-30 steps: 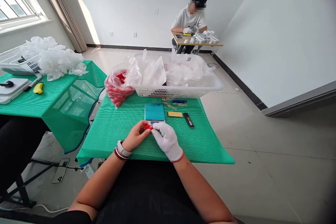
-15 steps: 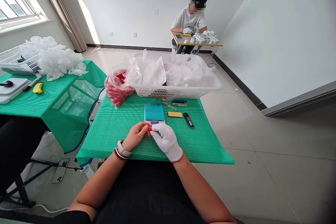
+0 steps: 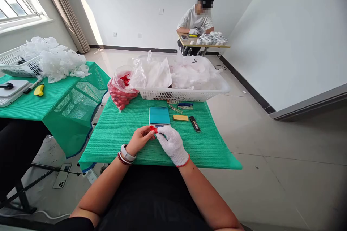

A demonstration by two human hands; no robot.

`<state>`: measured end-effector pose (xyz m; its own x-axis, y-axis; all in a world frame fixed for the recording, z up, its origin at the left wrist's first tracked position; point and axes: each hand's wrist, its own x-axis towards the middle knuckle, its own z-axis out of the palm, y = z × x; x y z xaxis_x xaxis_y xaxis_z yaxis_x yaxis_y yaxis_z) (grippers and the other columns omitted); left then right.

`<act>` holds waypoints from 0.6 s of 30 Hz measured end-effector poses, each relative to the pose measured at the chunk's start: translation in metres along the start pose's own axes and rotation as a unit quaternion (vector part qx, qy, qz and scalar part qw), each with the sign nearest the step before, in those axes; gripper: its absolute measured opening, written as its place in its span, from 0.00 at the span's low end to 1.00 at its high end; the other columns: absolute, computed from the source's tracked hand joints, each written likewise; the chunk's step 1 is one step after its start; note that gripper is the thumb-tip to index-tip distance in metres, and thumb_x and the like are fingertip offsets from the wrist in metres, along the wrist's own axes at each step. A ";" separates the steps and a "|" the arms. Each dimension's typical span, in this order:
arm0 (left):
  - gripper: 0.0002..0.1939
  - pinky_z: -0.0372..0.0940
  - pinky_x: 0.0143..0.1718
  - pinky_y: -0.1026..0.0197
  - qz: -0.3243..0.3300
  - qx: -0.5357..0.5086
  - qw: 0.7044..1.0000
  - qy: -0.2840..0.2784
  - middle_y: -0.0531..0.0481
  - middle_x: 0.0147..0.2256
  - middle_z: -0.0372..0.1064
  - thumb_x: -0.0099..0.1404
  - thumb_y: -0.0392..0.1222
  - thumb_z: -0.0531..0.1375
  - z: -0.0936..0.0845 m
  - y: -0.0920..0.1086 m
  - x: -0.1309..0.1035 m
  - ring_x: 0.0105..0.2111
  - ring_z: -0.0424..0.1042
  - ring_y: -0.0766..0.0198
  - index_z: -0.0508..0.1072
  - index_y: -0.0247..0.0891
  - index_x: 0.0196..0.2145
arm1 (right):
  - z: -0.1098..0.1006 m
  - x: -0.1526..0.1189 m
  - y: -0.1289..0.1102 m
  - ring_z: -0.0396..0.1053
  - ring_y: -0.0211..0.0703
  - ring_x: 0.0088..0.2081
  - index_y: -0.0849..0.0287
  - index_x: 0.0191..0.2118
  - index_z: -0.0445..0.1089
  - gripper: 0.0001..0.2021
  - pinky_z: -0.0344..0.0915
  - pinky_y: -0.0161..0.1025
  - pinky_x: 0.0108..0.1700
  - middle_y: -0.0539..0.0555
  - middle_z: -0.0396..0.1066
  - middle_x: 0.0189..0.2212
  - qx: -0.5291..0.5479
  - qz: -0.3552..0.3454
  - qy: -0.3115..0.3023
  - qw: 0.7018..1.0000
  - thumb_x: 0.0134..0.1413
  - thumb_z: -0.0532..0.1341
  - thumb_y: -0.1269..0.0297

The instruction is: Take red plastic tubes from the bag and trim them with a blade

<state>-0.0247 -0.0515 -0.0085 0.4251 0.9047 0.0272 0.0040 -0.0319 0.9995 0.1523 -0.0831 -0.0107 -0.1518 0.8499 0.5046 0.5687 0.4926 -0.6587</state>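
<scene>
Between my two hands is a small red plastic piece (image 3: 153,129), its exact kind too small to make out. My bare left hand (image 3: 140,139) pinches its left end, a wristband and beads on the wrist. The fingertips of my right hand (image 3: 171,142), in a white knit glove, close on its right end. Just beyond my hands lies a small scale (image 3: 159,116) with a teal top, its display partly hidden by my fingers. A clear bag of red pieces (image 3: 121,92) stands at the back left of the table.
A white basket (image 3: 173,94) full of plastic bags spans the table's back. Right of the scale lie a yellow block (image 3: 180,118), a black strip-shaped item (image 3: 195,124) and a blue item (image 3: 185,105). Another green-covered table (image 3: 40,106) stands left. Across the room a person (image 3: 196,20) sits working.
The red piece has turned slightly between my fingers and more of it shows. My hands have barely shifted.
</scene>
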 end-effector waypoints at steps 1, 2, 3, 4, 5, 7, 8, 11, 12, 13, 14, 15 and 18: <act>0.20 0.66 0.34 0.62 -0.004 0.008 1.000 0.001 0.50 0.28 0.72 0.67 0.56 0.59 0.000 -0.001 0.000 0.29 0.70 0.64 0.75 0.34 0.38 | 0.000 0.000 -0.001 0.74 0.43 0.41 0.55 0.42 0.72 0.06 0.71 0.40 0.45 0.55 0.77 0.37 0.001 0.000 -0.004 1.000 0.64 0.58 0.65; 0.20 0.65 0.34 0.62 -0.007 0.016 1.000 0.003 0.50 0.27 0.72 0.68 0.57 0.58 0.000 -0.001 0.000 0.29 0.69 0.64 0.74 0.34 0.35 | -0.001 0.001 -0.001 0.74 0.43 0.41 0.55 0.42 0.72 0.06 0.71 0.40 0.45 0.55 0.77 0.38 0.002 0.000 -0.009 1.000 0.64 0.58 0.66; 0.21 0.65 0.34 0.62 -0.010 0.023 1.000 0.005 0.51 0.27 0.71 0.68 0.57 0.57 0.000 -0.002 0.001 0.28 0.69 0.65 0.74 0.34 0.34 | -0.001 0.001 -0.002 0.74 0.44 0.41 0.55 0.43 0.73 0.07 0.71 0.40 0.46 0.55 0.77 0.38 0.003 0.000 -0.013 1.000 0.64 0.58 0.66; 0.21 0.65 0.34 0.62 -0.011 0.028 1.000 0.006 0.51 0.26 0.71 0.69 0.58 0.56 0.000 -0.003 0.001 0.28 0.69 0.65 0.73 0.35 0.33 | -0.001 0.002 -0.002 0.74 0.44 0.42 0.55 0.43 0.73 0.07 0.71 0.40 0.46 0.55 0.77 0.38 0.004 0.001 -0.017 1.000 0.64 0.58 0.66; 0.22 0.65 0.34 0.62 -0.012 0.030 0.999 0.007 0.51 0.27 0.71 0.69 0.58 0.56 0.000 -0.004 0.001 0.28 0.68 0.65 0.73 0.35 0.33 | -0.001 0.002 -0.003 0.74 0.44 0.42 0.55 0.44 0.73 0.07 0.71 0.40 0.47 0.55 0.77 0.39 0.005 0.001 -0.020 1.000 0.64 0.58 0.66; 0.21 0.65 0.34 0.62 -0.011 0.032 0.999 0.008 0.51 0.27 0.71 0.69 0.58 0.56 0.000 -0.005 0.001 0.28 0.68 0.65 0.72 0.35 0.33 | -0.001 0.003 -0.003 0.75 0.44 0.42 0.55 0.44 0.73 0.08 0.71 0.40 0.47 0.55 0.77 0.39 0.006 0.004 -0.024 1.000 0.63 0.58 0.66; 0.21 0.65 0.34 0.62 -0.010 0.032 0.999 0.008 0.51 0.27 0.71 0.69 0.58 0.56 0.000 -0.006 0.001 0.29 0.68 0.65 0.72 0.35 0.33 | -0.001 0.003 -0.003 0.75 0.44 0.42 0.55 0.44 0.73 0.08 0.71 0.40 0.47 0.55 0.77 0.39 0.006 0.006 -0.025 1.000 0.63 0.58 0.66; 0.21 0.65 0.34 0.61 -0.008 0.028 1.000 0.011 0.51 0.27 0.71 0.68 0.58 0.57 0.000 -0.006 0.001 0.29 0.69 0.64 0.71 0.36 0.33 | 0.000 0.003 -0.003 0.75 0.44 0.41 0.56 0.43 0.74 0.07 0.71 0.40 0.47 0.55 0.77 0.39 0.006 0.014 -0.027 1.000 0.63 0.58 0.66; 0.21 0.65 0.34 0.61 -0.009 0.024 1.000 0.010 0.51 0.27 0.71 0.67 0.59 0.57 0.000 -0.005 0.001 0.29 0.69 0.64 0.72 0.36 0.33 | 0.000 0.004 -0.003 0.75 0.44 0.41 0.56 0.43 0.74 0.07 0.71 0.40 0.47 0.55 0.77 0.39 0.006 0.016 -0.028 0.999 0.63 0.58 0.66; 0.21 0.65 0.34 0.61 -0.009 0.019 1.000 0.010 0.51 0.27 0.71 0.67 0.59 0.58 0.000 -0.005 0.001 0.29 0.69 0.64 0.72 0.35 0.34 | 0.000 0.004 -0.003 0.75 0.43 0.41 0.56 0.43 0.74 0.08 0.71 0.40 0.46 0.55 0.77 0.39 0.006 0.020 -0.028 0.999 0.63 0.58 0.65; 0.21 0.65 0.34 0.61 -0.010 0.012 1.000 0.009 0.50 0.27 0.71 0.66 0.59 0.58 0.000 -0.004 0.001 0.29 0.69 0.64 0.73 0.35 0.36 | 0.000 0.004 -0.003 0.74 0.43 0.41 0.56 0.43 0.74 0.08 0.71 0.40 0.46 0.55 0.77 0.39 0.005 0.024 -0.028 0.999 0.63 0.58 0.65; 0.21 0.66 0.34 0.61 -0.011 0.006 1.000 0.008 0.50 0.28 0.71 0.66 0.58 0.59 0.000 -0.003 0.001 0.29 0.70 0.64 0.73 0.35 0.38 | 0.000 0.004 -0.003 0.74 0.43 0.41 0.56 0.43 0.74 0.08 0.71 0.39 0.45 0.55 0.77 0.39 0.004 0.028 -0.028 0.999 0.63 0.58 0.65; 0.21 0.66 0.35 0.61 -0.013 -0.005 1.000 0.012 0.49 0.31 0.73 0.64 0.57 0.62 0.000 -0.001 0.001 0.30 0.71 0.63 0.74 0.35 0.41 | 0.000 0.004 -0.004 0.74 0.43 0.39 0.57 0.43 0.74 0.08 0.71 0.39 0.43 0.56 0.77 0.38 0.002 0.041 -0.026 0.999 0.64 0.57 0.65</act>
<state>-0.0245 -0.0503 -0.0098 0.4025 0.9154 0.0016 0.0054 -0.0041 1.0000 0.1495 -0.0812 -0.0064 -0.1476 0.8958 0.4192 0.5773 0.4222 -0.6989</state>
